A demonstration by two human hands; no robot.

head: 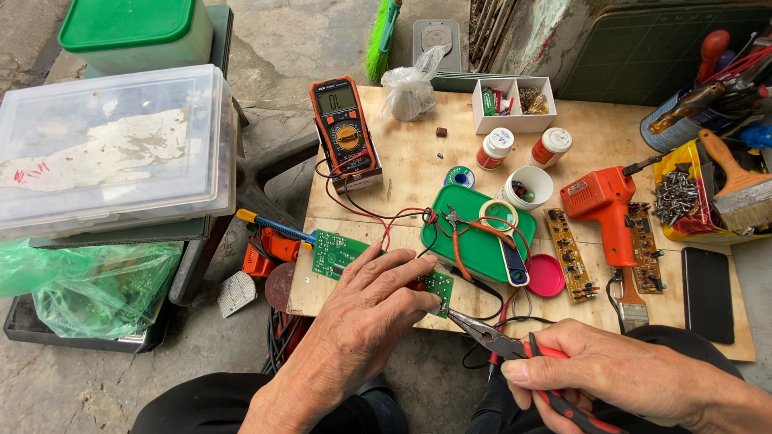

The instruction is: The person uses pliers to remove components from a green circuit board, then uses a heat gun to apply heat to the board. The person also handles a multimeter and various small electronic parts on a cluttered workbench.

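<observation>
A: Pliers (pixel 490 339) are sitting clamped in the right hand (pixel 611 376), red handles squeezed together, tips touching the near corner of the green circuit board (pixel 378 269)

B: And the left hand (pixel 366 309)?

A: It is lying flat on the board, fingers closed down on it, pinning it to the counter (pixel 402 161). The board is sticking out beyond its fingertips

B: Advice?

A: Keeping that palm heavy looks wise, I judge, so the board isn't twisting while the tips are gripping. The red meter leads (pixel 378 221) are trailing just beyond the left hand; snagging them seems a risk
</observation>
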